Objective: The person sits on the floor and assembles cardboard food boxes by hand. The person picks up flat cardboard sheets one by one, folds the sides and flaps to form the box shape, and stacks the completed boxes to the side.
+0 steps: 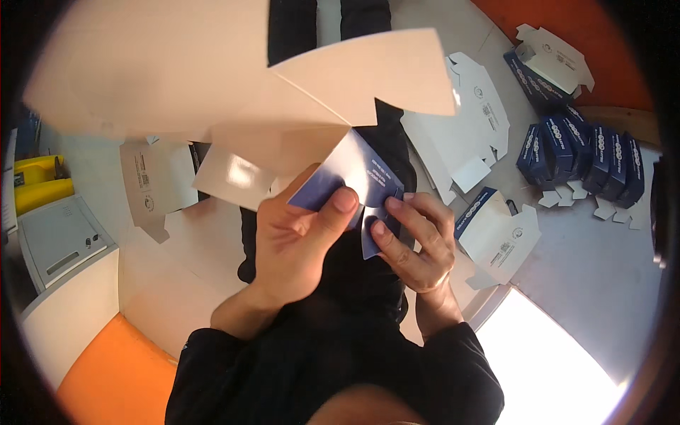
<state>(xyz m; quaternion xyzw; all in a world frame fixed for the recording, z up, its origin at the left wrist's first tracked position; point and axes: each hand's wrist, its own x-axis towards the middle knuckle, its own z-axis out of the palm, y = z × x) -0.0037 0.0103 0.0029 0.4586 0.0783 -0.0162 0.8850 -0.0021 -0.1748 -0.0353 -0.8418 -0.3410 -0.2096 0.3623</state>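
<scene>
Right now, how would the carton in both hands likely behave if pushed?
The carton is probably light: its panels look like thin card. Its wide, unfolded panels would likely flex or swing at the creases. The blue face, glossy near the left hand, may be slightly slippery.

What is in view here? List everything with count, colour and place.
Held carton: one, white and blue, centre
Flat carton: at least one, white, upper right
Left carton: one, off-white, left
Right carton: one, white and blue, right
Far carton: one, white and blue, top right
Blue boxes: several, blue, grouped right
Yellow item: one or two, yellow, far left
Grey case: one, grey, left
Orange panels: two, orange, lower left, upper right
White panel: one, white, lower right
Sleeves: two, black, bottom
Left hand: one, bare, centre
Right hand: one, bare, centre right
</scene>
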